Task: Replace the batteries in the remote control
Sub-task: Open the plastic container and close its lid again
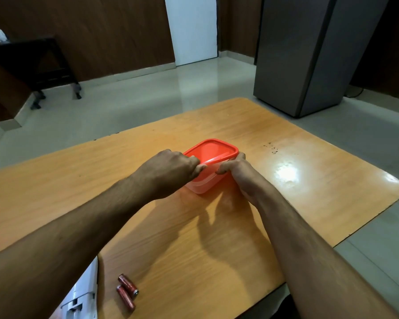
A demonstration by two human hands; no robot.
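While both hands (207, 171) pinch the red lid (211, 150), two batteries (127, 291) lie side by side, pointing near-right.

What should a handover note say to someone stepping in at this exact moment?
Left hand: fingers gripping the near edge of the red lid, lifting it.
Right hand: fingers steadying the clear container just under the rim.
Two red batteries lie loose on the table near the front edge, beside the white remote, whose battery bay looks open.
Done: apparently, old batteries out.
Left: finish opening the container, whose contents are not visible; fit batteries; close the remote.
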